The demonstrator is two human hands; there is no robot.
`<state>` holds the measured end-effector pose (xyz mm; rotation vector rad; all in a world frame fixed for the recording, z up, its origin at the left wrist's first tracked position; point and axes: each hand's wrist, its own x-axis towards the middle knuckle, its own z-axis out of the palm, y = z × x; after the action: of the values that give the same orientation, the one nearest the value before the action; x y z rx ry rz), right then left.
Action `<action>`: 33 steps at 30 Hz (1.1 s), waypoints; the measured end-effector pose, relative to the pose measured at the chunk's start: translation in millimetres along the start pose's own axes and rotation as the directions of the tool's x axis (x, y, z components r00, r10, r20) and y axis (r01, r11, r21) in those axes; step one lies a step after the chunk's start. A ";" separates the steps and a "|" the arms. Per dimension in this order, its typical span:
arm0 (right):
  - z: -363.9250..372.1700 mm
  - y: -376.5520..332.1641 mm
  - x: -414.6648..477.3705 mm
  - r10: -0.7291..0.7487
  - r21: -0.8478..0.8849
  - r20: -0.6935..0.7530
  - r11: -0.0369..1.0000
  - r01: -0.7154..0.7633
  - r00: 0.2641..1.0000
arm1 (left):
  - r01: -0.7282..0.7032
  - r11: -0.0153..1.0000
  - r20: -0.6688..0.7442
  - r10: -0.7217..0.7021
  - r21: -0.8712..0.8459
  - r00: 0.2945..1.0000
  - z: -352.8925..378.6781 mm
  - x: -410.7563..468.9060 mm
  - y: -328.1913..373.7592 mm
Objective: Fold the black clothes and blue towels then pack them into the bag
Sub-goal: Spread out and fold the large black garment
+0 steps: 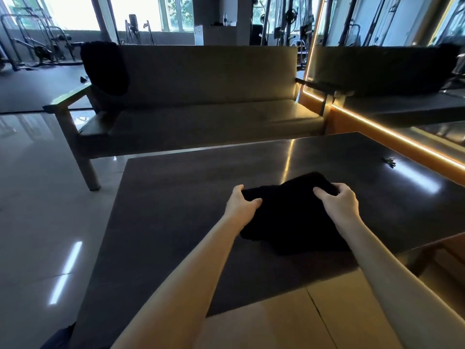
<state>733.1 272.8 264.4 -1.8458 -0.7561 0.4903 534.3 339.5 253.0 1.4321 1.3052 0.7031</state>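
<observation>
At the far left a second black garment (104,69) hangs over the backrest of a sofa (201,117) that stands beyond the dark surface (176,197). Near the middle of that surface the left hand (241,204) grips the left edge of a folded black cloth (289,220), thumb on top and fingers curled round the edge, while the right hand (338,200) grips its far right corner with bent fingers. Further right, well apart from the cloth, a small dark object (389,162) too small to identify lies on the surface near a mirror edged by a lit strip (392,137).
</observation>
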 end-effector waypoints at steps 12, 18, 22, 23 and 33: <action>-19.6 40.5 58.6 -0.039 -0.170 -0.159 0.985 0.012 0.987 | -0.154 0.972 -0.003 0.157 0.179 0.988 72.4 33.9 10.1; -11.8 54.4 51.2 -0.103 -0.371 -0.151 0.928 0.041 0.983 | -0.186 0.898 0.010 0.199 0.398 0.980 86.9 39.7 -6.5; -8.1 53.1 55.7 -0.393 -0.693 -0.054 0.677 0.249 0.918 | -0.269 0.590 -0.014 0.429 0.762 0.903 91.0 36.3 -4.2; -5.7 52.4 57.6 -0.424 -0.721 0.030 0.618 0.313 0.905 | -0.332 0.517 0.041 0.496 0.789 0.868 93.9 35.3 -2.6; 5.0 83.7 63.4 -0.222 -0.731 0.296 0.574 0.370 0.929 | -0.375 0.607 0.226 0.309 0.701 0.924 114.8 51.4 -33.5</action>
<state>798.3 298.0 185.9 -2.4106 -1.5643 0.0702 639.1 350.4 176.6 2.4053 1.3185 0.3336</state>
